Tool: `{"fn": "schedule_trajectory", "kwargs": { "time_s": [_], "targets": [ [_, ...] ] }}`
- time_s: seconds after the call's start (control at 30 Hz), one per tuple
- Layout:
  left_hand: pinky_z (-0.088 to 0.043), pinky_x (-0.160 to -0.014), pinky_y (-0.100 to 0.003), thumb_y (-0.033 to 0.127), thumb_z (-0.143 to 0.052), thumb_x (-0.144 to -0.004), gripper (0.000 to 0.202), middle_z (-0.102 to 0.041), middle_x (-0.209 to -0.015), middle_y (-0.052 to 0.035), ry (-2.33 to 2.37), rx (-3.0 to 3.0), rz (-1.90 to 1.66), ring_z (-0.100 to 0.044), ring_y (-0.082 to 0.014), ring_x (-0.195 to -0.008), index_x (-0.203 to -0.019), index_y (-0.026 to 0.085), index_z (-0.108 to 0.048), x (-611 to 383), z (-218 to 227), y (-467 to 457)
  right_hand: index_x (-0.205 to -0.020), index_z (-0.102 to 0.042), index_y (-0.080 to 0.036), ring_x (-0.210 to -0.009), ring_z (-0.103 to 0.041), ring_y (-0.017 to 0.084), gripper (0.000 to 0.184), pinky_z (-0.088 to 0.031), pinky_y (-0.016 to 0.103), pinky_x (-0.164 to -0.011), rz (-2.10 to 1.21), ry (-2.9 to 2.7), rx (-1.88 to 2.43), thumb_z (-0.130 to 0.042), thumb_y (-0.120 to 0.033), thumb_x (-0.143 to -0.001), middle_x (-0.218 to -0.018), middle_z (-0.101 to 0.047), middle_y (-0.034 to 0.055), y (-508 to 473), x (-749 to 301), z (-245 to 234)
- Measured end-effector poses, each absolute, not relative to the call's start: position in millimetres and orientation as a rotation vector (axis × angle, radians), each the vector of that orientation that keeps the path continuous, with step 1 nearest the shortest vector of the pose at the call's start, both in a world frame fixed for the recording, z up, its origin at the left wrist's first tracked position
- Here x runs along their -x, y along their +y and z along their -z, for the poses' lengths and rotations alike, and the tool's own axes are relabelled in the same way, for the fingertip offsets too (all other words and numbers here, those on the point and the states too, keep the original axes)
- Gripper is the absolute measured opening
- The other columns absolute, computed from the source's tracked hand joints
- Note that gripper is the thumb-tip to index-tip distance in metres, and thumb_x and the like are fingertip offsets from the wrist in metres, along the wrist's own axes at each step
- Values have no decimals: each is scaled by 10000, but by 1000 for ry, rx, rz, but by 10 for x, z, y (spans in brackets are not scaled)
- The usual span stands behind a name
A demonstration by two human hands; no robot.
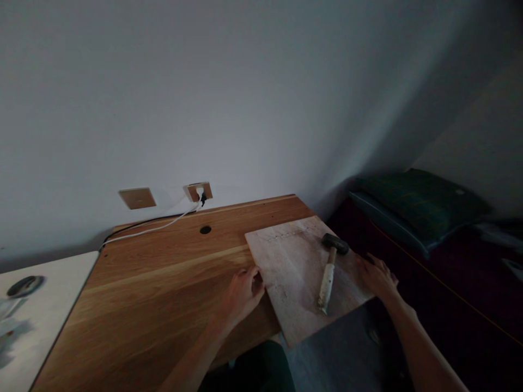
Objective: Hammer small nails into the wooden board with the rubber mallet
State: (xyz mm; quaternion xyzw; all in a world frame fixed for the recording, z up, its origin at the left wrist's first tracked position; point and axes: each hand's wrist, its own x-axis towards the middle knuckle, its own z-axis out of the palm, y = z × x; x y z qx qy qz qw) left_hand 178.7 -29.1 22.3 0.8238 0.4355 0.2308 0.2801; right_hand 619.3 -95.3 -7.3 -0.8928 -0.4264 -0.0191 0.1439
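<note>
Wooden desk point(163, 294) bears board point(286, 272), hammer point(329, 270) atop; left grip point(241, 294) and right grip point(379, 276) touch board edges; grasping unclear.

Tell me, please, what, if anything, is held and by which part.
The board, possibly: left hand at its left edge, right hand at its right, grip unclear. The hammer isn't held.

Hammer point(329, 274) on board point(286, 272), fingers point(250, 272) at edges

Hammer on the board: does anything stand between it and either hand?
Nothing visible does. Only the flat board separates the hammer from the left hand and the right hand, which are at opposite edges.
</note>
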Motion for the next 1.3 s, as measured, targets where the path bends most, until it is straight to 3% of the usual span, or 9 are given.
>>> {"fn": "schedule_trajectory", "kwargs": {
  "time_s": [0.13, 0.23, 0.3, 0.5, 0.63, 0.73, 0.87, 1.0, 1.3],
  "targets": [
    [-527, -913, -364, 75, -597, -845, 311, -748, -963, -30, 1199, -2119, -689, -695, -208, -947, -1111, 231, -632, -1675, -159, -188, -1444, -559, -146, -1343, -480, 419, 670, -413, 646, -1035, 199, -1209, 2428, -277, -504, -952, -1473, -523, 213, -1064, -6137, 41],
    [-549, -814, -328, 184, -625, -900, 185, -735, -860, -17, 1202, -2009, -662, -703, -194, -810, -1080, 225, -626, -1564, -143, -163, -1320, -626, -101, -1146, -596, 396, 618, -477, 559, -965, 323, -1133, 2299, -368, -466, -894, -1203, -667, 219, -1241, -6051, 55],
    [-549, -831, -332, 232, -624, -925, 138, -739, -923, -36, 1152, -2023, -697, -709, -197, -844, -1062, 222, -628, -1538, -156, -170, -1260, -645, -95, -1068, -619, 387, 561, -471, 549, -968, 371, -1097, 2239, -406, -399, -854, -1096, -699, 204, -1351, -6028, 78],
    [-564, -787, -300, 239, -497, -1015, 174, -731, -963, -38, 1021, -2166, -671, -714, -179, -832, -1022, 235, -671, -1677, -308, -312, -1204, -678, -96, -1172, -559, 405, 561, -454, 560, -998, 401, -1125, 2205, -422, -446, -848, -1189, -636, 234, -1488, -6145, 225],
    [-493, -1070, -401, 245, -533, -1011, 245, -644, -1313, -79, 795, -2528, -661, -610, -233, -1232, -1228, 247, -647, -1834, -321, -454, -1113, -725, -130, -1082, -590, 404, 567, -493, 562, -923, 288, -1160, 2282, -416, -524, -848, -1072, -665, 215, -1469, -6245, 311],
    [-404, -1165, -470, 362, -614, -987, 382, -603, -1408, -94, 699, -2734, -603, -523, -274, -1348, -1346, 236, -590, -1924, -222, -529, -1102, -741, -142, -1009, -640, 387, 590, -511, 544, -904, 258, -1135, 2335, -403, -554, -850, -1052, -692, 208, -1458, -6251, 286],
    [-341, -1198, -486, 468, -593, -987, 458, -653, -1352, -96, 711, -2817, -560, -550, -285, -1320, -1364, 207, -577, -1998, -124, -564, -1142, -748, -139, -958, -688, 398, 678, -534, 527, -865, 204, -1098, 2422, -383, -610, -817, -1073, -740, 207, -1465, -6235, 162],
    [-410, -1122, -457, 469, -597, -985, 411, -696, -1247, -102, 760, -2850, -533, -604, -288, -1237, -1293, 197, -619, -2054, -164, -556, -1196, -739, -141, -893, -726, 389, 720, -559, 487, -794, 145, -1061, 2439, -387, -621, -791, -928, -778, 168, -1486, -6245, 77],
    [-525, -966, -405, 298, -552, -1022, 155, -750, -1035, -31, 924, -2756, -454, -703, -240, -1000, -1047, 232, -690, -1457, -351, -693, -1139, -758, -165, -931, -751, 353, 613, -584, 453, -850, 68, -1246, 2285, -431, -587, -837, -1016, -792, 153, -1697, -5687, 6]
  ]
}}
